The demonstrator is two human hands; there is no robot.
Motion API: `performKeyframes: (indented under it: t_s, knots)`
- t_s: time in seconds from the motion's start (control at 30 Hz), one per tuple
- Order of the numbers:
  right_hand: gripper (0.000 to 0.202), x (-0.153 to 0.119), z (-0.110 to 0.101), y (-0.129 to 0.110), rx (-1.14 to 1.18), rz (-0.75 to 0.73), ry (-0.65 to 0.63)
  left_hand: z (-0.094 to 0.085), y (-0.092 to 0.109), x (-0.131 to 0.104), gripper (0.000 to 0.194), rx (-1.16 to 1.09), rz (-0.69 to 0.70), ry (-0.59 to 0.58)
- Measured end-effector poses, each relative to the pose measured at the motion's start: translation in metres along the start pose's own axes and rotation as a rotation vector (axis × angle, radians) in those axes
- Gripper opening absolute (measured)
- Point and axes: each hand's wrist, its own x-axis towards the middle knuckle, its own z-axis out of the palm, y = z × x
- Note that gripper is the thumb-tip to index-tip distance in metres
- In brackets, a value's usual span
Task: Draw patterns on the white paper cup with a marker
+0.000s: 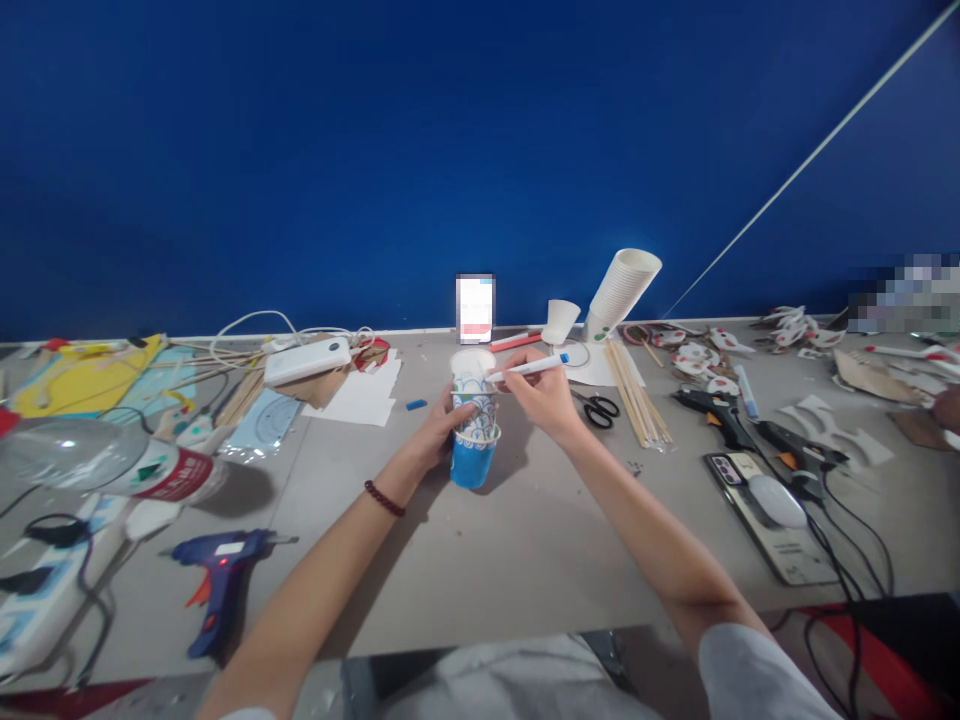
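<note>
At the middle of the table stands a stack of paper cups [472, 465], solid blue at the bottom and patterned with blue scallops on white above. My left hand [442, 425] is wrapped round the left side of the stack. Between the fingers of my right hand [544, 395] is a white marker [532, 368] with a blue end. Its tip points left at the upper cup's patterned side; whether it touches cannot be made out. A small blue cap [416, 405] lies on the table to the left of the cups.
Behind stand a phone [475, 310], a small white cup [560, 322] and a leaning cup stack [624, 290]. Scissors [600, 408] and wooden sticks [637, 395] lie right. A blue glue gun [221, 580] and a large bottle [112, 462] are left; black glue guns [799, 450] and cables lie right.
</note>
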Motion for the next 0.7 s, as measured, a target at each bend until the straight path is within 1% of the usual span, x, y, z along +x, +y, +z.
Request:
performKeyframes:
  t_s: [0.23,0.53,0.7]
  knots:
    - [0.001,-0.0004,-0.0003,0.0011,-0.004,-0.015,0.004,-0.0029,-0.0008,0.0007,0.063,-0.024,0.012,-0.028]
    - [0.002,0.0006,-0.0010,0.0011,-0.006,-0.016,0.007,-0.0024,-0.0004,0.0005,0.071,-0.026,0.010,-0.032]
    - [0.002,0.0007,-0.0013,0.0002,-0.042,-0.029,0.015,-0.0029,-0.0007,0.0005,0.067,-0.019,0.015,-0.036]
